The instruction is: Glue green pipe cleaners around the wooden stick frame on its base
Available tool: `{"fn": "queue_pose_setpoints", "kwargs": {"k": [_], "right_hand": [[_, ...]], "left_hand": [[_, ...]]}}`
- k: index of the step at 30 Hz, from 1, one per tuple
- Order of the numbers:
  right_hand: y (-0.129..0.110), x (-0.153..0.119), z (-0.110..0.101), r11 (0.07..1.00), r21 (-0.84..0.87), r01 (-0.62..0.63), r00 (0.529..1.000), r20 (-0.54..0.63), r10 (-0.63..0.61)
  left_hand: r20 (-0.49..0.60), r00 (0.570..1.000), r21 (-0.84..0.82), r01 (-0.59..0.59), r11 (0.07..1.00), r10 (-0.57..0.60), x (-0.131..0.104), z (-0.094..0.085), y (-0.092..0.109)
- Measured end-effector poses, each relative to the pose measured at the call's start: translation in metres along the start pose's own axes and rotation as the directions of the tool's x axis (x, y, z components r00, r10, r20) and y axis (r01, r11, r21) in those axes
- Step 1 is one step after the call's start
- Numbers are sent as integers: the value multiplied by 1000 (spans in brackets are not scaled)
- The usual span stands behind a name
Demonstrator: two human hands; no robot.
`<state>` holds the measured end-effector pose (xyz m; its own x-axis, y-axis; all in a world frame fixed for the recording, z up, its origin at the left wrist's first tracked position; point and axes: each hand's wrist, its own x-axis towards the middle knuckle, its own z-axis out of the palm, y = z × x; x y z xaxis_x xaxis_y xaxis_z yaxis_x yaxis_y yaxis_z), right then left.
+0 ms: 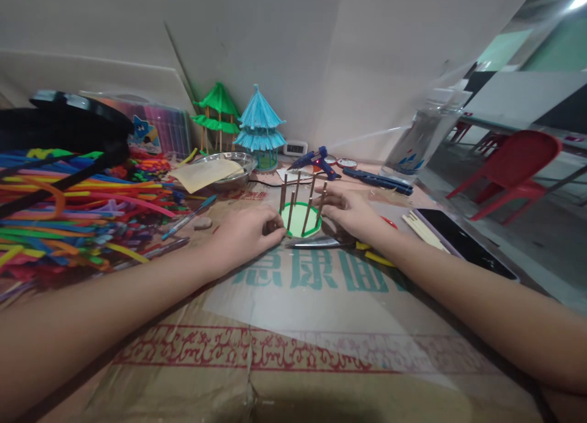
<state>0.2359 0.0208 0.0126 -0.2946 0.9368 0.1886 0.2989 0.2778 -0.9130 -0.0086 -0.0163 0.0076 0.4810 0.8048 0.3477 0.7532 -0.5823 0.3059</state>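
Note:
A small pale green base with a bright green rim lies on the cardboard, with several brown sticks standing up from its edge. My left hand is at its left side, thumb and fingers curled in against the rim. At the right side, my right hand has its thumb and forefinger closed about a brown stick; the other fingertips are partly hidden. Just in front of the base lies a pair of scissors with yellow handles, partly under my right wrist.
Behind stand a blue pagoda model, a green one, a metal bowl and a blue glue gun. Colourful pipe cleaners heap at left. At right are pale sticks, a phone and a blue stapler-like tool.

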Motion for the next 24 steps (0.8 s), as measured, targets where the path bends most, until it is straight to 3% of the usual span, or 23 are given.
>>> {"fn": "queue_pose_setpoints", "kwargs": {"k": [14, 24], "right_hand": [[-4, -4, 3, 999, -14, -40, 999, 16, 41], [9, -2, 5, 999, 26, -38, 998, -49, 40]], "left_hand": [[-12, 999, -44, -50, 998, 50, 1, 0, 0], [-5, 998, -8, -66, 998, 66, 2, 3, 0]]}}
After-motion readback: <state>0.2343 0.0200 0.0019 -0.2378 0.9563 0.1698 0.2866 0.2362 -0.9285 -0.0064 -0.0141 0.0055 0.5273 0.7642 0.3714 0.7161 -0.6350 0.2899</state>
